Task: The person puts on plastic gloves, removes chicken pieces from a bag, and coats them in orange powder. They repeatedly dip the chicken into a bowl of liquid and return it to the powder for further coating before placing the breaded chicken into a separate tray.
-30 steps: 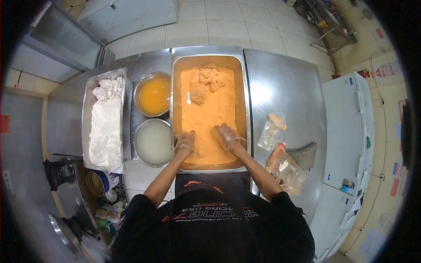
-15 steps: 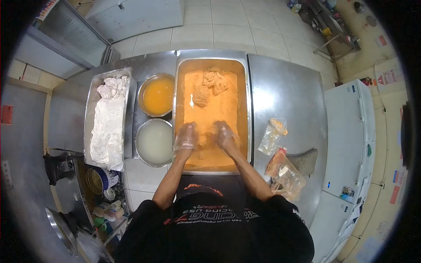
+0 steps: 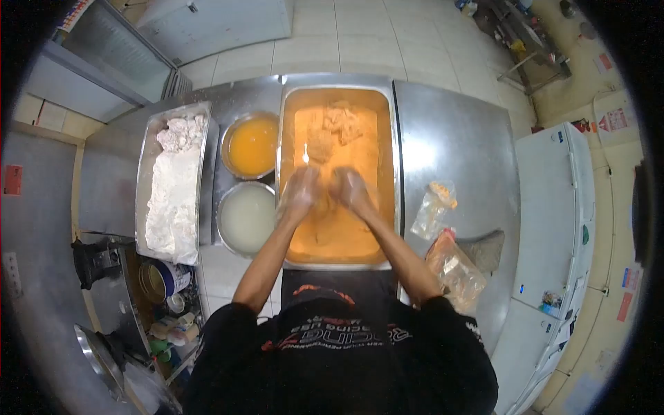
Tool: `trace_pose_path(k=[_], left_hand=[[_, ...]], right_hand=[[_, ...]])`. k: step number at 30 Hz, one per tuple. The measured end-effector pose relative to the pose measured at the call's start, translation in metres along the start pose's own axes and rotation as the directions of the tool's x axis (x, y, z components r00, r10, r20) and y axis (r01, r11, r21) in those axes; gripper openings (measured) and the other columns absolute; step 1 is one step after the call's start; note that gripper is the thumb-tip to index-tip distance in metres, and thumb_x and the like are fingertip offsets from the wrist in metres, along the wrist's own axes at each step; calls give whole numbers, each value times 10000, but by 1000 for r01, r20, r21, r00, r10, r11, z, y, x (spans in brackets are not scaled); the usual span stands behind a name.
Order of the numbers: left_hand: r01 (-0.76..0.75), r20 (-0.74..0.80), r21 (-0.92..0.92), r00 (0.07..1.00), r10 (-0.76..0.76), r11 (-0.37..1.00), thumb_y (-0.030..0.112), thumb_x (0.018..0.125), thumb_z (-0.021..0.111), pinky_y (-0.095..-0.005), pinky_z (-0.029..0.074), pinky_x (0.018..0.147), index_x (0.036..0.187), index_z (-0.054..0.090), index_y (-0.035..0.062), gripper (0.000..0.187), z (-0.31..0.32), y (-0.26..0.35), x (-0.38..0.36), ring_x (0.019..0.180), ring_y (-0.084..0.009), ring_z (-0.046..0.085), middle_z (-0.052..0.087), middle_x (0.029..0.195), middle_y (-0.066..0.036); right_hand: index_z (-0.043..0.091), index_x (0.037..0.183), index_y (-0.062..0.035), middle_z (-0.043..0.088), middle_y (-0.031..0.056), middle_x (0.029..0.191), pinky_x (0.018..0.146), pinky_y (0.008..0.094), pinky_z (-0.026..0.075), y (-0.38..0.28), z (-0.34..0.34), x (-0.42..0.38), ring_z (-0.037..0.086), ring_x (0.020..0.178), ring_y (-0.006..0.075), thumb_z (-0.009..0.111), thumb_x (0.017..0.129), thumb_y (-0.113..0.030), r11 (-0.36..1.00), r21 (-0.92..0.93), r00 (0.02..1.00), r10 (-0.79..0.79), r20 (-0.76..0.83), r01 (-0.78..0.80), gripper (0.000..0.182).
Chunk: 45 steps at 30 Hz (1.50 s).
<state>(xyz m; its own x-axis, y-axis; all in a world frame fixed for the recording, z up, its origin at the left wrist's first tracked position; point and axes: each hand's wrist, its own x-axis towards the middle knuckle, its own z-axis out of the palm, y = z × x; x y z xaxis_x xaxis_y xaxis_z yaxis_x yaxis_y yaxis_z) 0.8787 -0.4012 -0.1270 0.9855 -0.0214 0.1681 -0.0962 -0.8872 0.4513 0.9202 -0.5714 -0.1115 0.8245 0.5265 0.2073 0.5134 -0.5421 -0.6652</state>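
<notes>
A deep steel tray (image 3: 396, 228) holds orange breading powder (image 3: 339, 242). Coated, craggy pieces of what looks like chicken (image 3: 342, 123) lie at its far end, and another coated piece (image 3: 320, 147) sits just beyond my hands. My left hand (image 3: 302, 189), in a clear plastic glove, is over the powder at the left of the tray's middle. Close beside it on the right is my right hand (image 3: 351, 189), gloved the same way. Both are smeared by motion with fingers bent inward, so whether anything is in them is hidden.
Left of the tray stand a bowl of orange liquid (image 3: 252, 146) and a bowl of cloudy liquid (image 3: 247, 218). Farther left, a tray (image 3: 203, 173) holds white flour and pale floured pieces. Plastic bags (image 3: 432, 211) and a grey cloth-like thing (image 3: 484, 250) lie on the right-hand steel table (image 3: 456, 138).
Both hands have moved forward, away from my body, and closer together over the powder. The coated pieces at the far end stay in about the same place.
</notes>
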Motion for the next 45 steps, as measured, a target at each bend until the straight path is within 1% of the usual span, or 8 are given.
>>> trace_pose_path(k=[4, 8, 11, 17, 26, 29, 33, 45], left_hand=[[155, -54, -741, 956, -287, 653, 232, 820, 587, -478, 421, 691, 835, 524, 16, 225, -65, 51, 45, 714, -363, 540, 558, 780, -160], [-11, -140, -272, 990, -28, 962, 360, 859, 569, -433, 463, 748, 904, 566, 30, 332, -16, 8, 31, 809, -319, 593, 615, 905, -135], [360, 303, -381, 919, -253, 852, 440, 769, 664, -409, 464, 836, 1091, 552, 18, 542, 73, -25, -63, 930, -328, 598, 620, 1002, -167], [335, 653, 218, 648, -392, 917, 420, 753, 678, -441, 420, 894, 1241, 439, -6, 690, 102, 21, -118, 1074, -354, 526, 552, 1114, -218], [26, 19, -107, 1000, -24, 994, 202, 803, 597, -413, 480, 760, 1078, 539, 18, 335, 13, 4, -95, 911, -328, 586, 583, 952, -191], [478, 248, -522, 877, -411, 706, 207, 776, 630, -409, 480, 769, 1081, 533, 18, 372, -3, 4, -74, 903, -319, 592, 591, 935, -188], [360, 104, -203, 933, -346, 911, 210, 706, 697, -408, 491, 718, 999, 571, 16, 373, -11, 26, -51, 805, -325, 603, 605, 885, -180], [342, 216, -337, 935, -282, 877, 152, 686, 697, -392, 484, 760, 1001, 585, 37, 353, 32, -2, -48, 958, -317, 566, 594, 1009, -177]], right_hand=[[505, 877, -20, 513, 175, 745, 656, 423, 445, 10, -16, 65, 495, 673, 360, 572, 813, -99, 968, 49, 928, -222, -298, 248, 122], [555, 1097, -59, 608, 81, 1013, 641, 379, 494, 76, -19, 22, 604, 811, 222, 487, 944, -339, 819, 492, 953, 291, 88, -295, 325], [530, 1170, -32, 619, 128, 1095, 702, 447, 501, 83, -14, -23, 625, 906, 312, 601, 835, -459, 808, -585, 627, 493, 603, -73, 546], [580, 1134, -23, 638, 198, 1055, 717, 492, 515, 93, 37, -98, 639, 887, 375, 501, 864, -320, 748, -653, 773, 480, 415, -114, 409], [655, 816, -44, 614, 188, 958, 516, 457, 543, 74, 6, -77, 659, 785, 236, 579, 784, -198, 748, -543, 804, 21, 594, 382, 175], [638, 892, -39, 616, 174, 926, 522, 429, 542, 81, 0, -57, 639, 814, 244, 580, 768, -152, 709, -524, 335, 405, 851, 473, 178], [600, 952, -3, 628, 179, 856, 672, 389, 498, 43, -7, -72, 608, 767, 309, 545, 844, -203, 928, -373, 966, 116, 233, -22, 234], [503, 881, -6, 556, 214, 873, 682, 465, 465, -25, -47, -29, 576, 817, 409, 588, 759, -68, 980, -85, 934, 196, 300, -178, 162]])
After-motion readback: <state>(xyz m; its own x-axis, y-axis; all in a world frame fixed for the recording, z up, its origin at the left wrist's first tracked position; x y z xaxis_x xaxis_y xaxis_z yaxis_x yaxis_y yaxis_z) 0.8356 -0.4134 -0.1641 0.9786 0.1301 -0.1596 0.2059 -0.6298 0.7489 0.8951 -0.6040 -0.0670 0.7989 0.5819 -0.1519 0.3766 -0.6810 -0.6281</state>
